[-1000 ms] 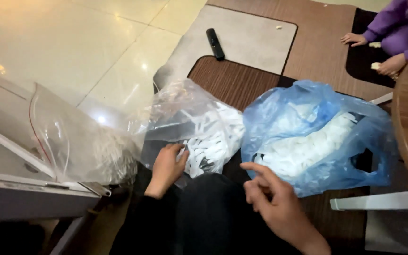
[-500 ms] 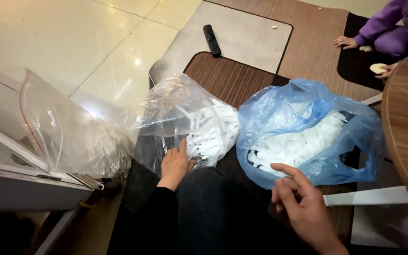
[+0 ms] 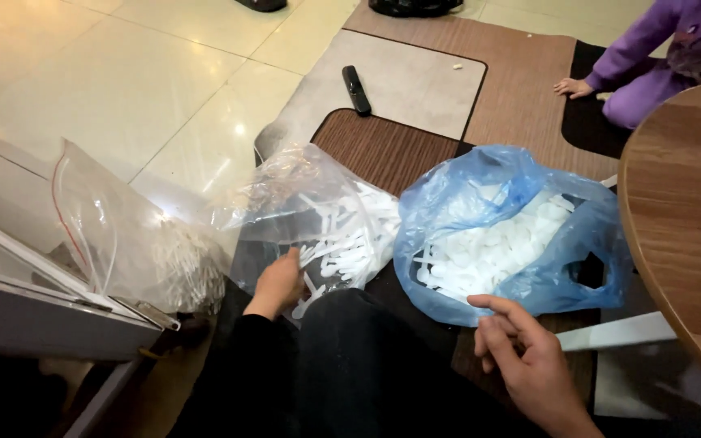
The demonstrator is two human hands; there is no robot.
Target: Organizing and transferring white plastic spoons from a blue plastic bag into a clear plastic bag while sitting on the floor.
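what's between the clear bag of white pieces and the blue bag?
Head view: almost nothing. The clear bag and the blue bag sit side by side, nearly touching; only a dark sliver of brown mat shows between them.

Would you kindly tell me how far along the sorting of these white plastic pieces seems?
Done: unclear. In hand: left hand reaches into the clear plastic bag of white utensils; right hand hovers empty beside the blue plastic bag of white pieces. Left: both bags look full.
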